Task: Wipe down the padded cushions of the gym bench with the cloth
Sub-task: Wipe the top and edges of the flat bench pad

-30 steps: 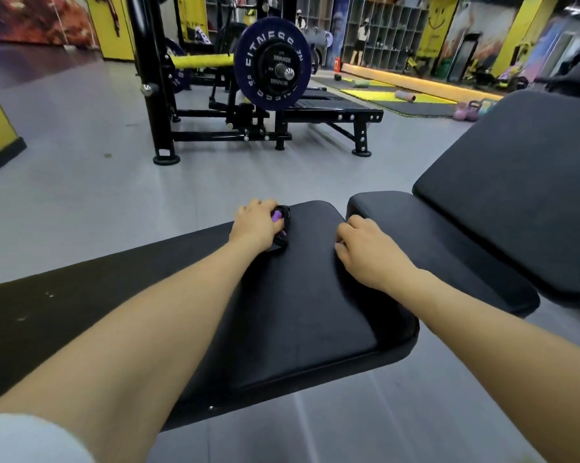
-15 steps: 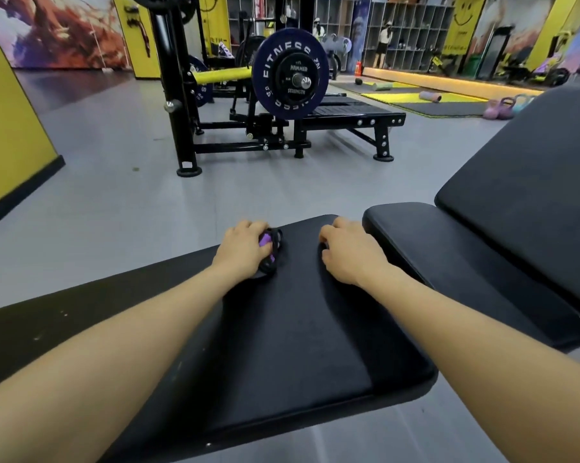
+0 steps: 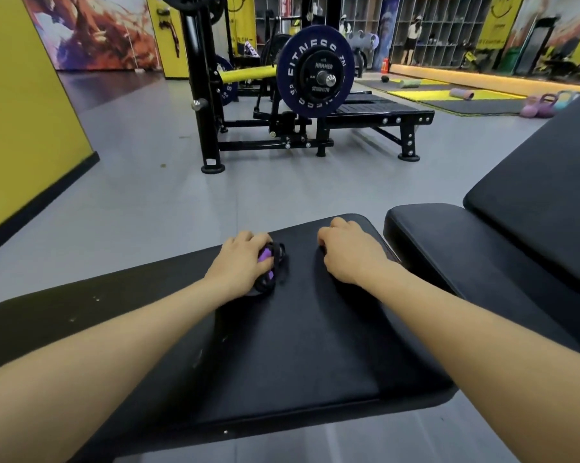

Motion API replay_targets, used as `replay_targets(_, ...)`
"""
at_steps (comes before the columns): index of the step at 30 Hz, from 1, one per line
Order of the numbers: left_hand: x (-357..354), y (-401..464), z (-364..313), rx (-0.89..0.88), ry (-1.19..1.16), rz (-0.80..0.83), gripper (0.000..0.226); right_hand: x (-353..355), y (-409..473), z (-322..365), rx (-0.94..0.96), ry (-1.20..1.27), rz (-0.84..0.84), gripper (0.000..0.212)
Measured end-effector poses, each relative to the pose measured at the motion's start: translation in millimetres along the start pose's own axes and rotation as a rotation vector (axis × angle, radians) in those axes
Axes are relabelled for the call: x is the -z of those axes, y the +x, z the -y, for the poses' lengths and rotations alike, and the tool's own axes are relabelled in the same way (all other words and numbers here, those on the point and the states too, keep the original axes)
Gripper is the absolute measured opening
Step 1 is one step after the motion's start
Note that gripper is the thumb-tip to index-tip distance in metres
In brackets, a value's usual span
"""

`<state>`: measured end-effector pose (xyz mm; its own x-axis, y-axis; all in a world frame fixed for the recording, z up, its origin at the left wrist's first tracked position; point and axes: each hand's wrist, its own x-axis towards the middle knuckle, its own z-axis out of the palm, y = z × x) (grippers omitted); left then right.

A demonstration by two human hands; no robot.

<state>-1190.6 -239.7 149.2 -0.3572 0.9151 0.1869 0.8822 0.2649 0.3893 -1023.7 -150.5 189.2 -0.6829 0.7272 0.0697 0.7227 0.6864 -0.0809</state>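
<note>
Cloth [image 3: 271, 266], a small crumpled wad of black and purple fabric, lies on the near black padded seat cushion [image 3: 315, 345] of the gym bench, close to that cushion's far edge. The left hand [image 3: 240, 262] covers it, fingers curled over and gripping the bundle against the vinyl. The right hand [image 3: 348, 255] rests just to the right on the same cushion, well apart from the cloth, fingers loosely curled under with nothing visible in them.

By its look, the cloth is light, soft and easily bunched; it would likely slide readily over smooth vinyl, so a flat palm pressing from above seems a better hold than a fingertip pinch. The cushion appears firm yet slightly yielding, and pale specks mark its near left part.

To the right sits a second black padded cushion [image 3: 455, 248], and beyond that, a larger black backrest pad [image 3: 542, 202] rises at the right edge.

Farther off on the grey floor stands a black steel weight machine [image 3: 201, 95] carrying a dark blue round weight plate [image 3: 313, 76]. White lettering on the plate reads "FITNESS", and its hub reads "HAMMER" and "STRENGTH".
</note>
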Motion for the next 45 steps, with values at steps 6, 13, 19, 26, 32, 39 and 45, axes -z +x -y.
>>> replay_targets(6,-15,57,0,0.227,0.008,-0.078,0.035,-5,-2,0,0.011,-0.001,-0.008,0.029)
replay_targets(13,8,-32,9,0.062,-0.016,-0.034,0.028,-3,-1,24,0.039,0.031,0.003,0.028)
replay_targets(19,10,-16,25,0.091,0.015,-0.021,0.029,-12,5,42,0.086,0.035,0.032,0.029)
replay_targets(26,-2,47,34,0.319,0.005,-0.069,0.035,-12,2,43,0.099,-0.001,0.028,0.029)
replay_targets(32,7,-33,32,0.045,0.006,-0.066,0.027,-13,3,44,0.090,-0.014,0.031,0.030)
replay_targets(39,-4,18,36,0.120,0.048,-0.086,0.031,-14,1,45,0.085,-0.008,0.028,0.030)
replay_targets(45,-2,12,28,0.188,0.037,-0.071,0.036,-17,-5,47,0.095,-0.054,0.000,0.028)
